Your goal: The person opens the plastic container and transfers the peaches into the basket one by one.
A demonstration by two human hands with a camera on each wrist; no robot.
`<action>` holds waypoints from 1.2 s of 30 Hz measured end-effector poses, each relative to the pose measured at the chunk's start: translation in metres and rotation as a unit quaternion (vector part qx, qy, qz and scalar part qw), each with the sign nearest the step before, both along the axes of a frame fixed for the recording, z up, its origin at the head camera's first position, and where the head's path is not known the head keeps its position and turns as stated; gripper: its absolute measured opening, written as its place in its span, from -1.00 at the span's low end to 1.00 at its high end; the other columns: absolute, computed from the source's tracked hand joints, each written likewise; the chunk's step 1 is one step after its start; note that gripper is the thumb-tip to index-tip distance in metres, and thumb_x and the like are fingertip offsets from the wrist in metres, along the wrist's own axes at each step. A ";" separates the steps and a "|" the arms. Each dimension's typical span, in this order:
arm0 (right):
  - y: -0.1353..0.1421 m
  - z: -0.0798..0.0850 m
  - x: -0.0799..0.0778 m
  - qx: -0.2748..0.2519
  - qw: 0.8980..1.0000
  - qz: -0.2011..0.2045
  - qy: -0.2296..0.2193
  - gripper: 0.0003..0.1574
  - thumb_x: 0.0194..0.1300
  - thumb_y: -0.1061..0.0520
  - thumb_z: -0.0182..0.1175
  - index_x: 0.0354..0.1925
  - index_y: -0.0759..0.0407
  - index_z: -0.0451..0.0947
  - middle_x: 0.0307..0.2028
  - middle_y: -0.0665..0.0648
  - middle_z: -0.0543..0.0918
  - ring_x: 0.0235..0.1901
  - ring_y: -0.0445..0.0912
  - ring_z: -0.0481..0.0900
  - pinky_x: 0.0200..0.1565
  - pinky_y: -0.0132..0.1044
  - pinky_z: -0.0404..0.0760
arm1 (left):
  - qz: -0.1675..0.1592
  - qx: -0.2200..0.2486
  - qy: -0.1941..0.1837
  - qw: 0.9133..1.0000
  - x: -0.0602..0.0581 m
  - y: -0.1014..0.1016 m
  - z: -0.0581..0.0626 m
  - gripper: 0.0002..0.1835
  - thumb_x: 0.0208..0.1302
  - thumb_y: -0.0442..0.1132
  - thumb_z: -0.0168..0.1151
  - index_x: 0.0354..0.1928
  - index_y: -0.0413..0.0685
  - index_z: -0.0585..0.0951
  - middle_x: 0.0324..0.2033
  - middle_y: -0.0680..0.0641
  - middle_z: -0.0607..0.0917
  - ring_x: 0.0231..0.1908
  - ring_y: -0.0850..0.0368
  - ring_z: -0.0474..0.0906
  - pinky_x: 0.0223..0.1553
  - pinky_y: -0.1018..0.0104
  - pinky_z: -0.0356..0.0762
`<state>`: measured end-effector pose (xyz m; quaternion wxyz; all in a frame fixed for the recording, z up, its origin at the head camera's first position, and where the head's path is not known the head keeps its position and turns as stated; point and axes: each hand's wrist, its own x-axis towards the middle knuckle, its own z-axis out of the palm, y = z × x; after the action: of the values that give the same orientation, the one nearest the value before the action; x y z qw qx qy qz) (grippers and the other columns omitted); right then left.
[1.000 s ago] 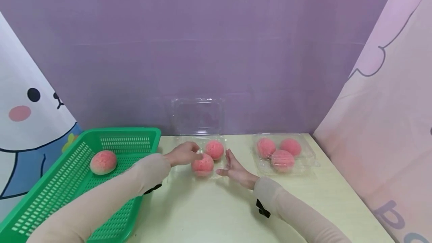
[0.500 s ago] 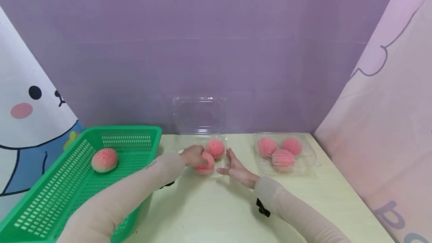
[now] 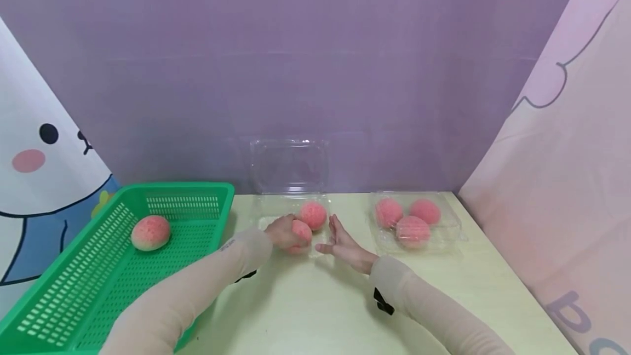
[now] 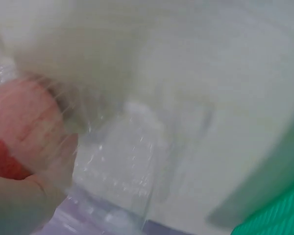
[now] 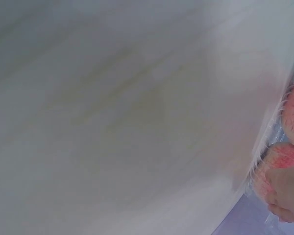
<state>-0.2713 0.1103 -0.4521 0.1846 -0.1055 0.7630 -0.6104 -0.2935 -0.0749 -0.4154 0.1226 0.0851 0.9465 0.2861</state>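
Note:
A clear plastic clamshell box (image 3: 266,210) stands at the table's back, lid raised. Two pink peaches sit in it, a front peach (image 3: 301,231) and a rear peach (image 3: 313,215). My left hand (image 3: 285,232) holds the front peach from its left side; in the left wrist view a digit (image 4: 63,164) lies along the peach (image 4: 27,120). My right hand (image 3: 347,248) stays at the box's right side, fingers extended and thumb apart. In the right wrist view its fingers (image 5: 284,191) are beside a peach (image 5: 274,161) behind the clear wall; contact is unclear.
A green plastic basket (image 3: 225,201) on the left holds one peach (image 3: 150,233). At the right, a clear clamshell box (image 3: 446,234) with its lid down contains three peaches (image 3: 413,231). A purple curtain (image 3: 315,70) hangs behind the pale table (image 3: 305,311).
My left hand has moved right and slightly down from above the box's left part onto the front peach. My right hand has stayed in place beside the box.

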 end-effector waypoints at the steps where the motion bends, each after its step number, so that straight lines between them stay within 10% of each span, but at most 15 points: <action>1: 0.000 0.000 0.000 -0.002 1.000 -0.001 0.000 0.24 0.17 0.18 0.18 0.38 0.14 -0.57 0.42 0.15 -0.39 0.40 0.08 -0.38 0.36 0.03 -0.17 | 0.008 0.009 -0.003 1.000 0.000 0.000 -0.002 -0.32 -0.25 -0.07 0.38 -0.01 -0.20 0.43 -0.23 -0.06 0.59 -0.27 0.08 0.46 -0.12 0.23 0.47; 14: 0.000 0.003 0.002 -0.009 1.000 -0.003 0.000 0.25 0.16 0.19 0.19 0.38 0.17 -0.58 0.42 0.17 -0.39 0.40 0.08 -0.38 0.36 0.02 -0.17 | 0.047 0.100 -0.024 0.994 -0.002 -0.002 -0.015 -0.20 -0.29 -0.08 0.47 0.09 -0.18 0.37 -0.15 -0.06 0.58 -0.18 0.07 0.47 -0.02 0.19 0.44; 36: -0.001 0.003 0.002 -0.014 1.000 0.000 0.001 0.24 0.17 0.21 0.18 0.37 0.19 -0.59 0.41 0.17 -0.41 0.39 0.09 -0.39 0.35 0.05 -0.13 | 0.034 0.098 -0.041 0.994 -0.001 -0.010 -0.002 -0.25 -0.28 -0.13 0.47 0.05 -0.20 0.39 -0.16 -0.09 0.58 -0.14 0.05 0.47 -0.01 0.17 0.43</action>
<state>-0.2694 0.1096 -0.4492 0.1824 -0.1092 0.7548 -0.6205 -0.2940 -0.0852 -0.4177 0.1424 0.0529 0.9104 0.3848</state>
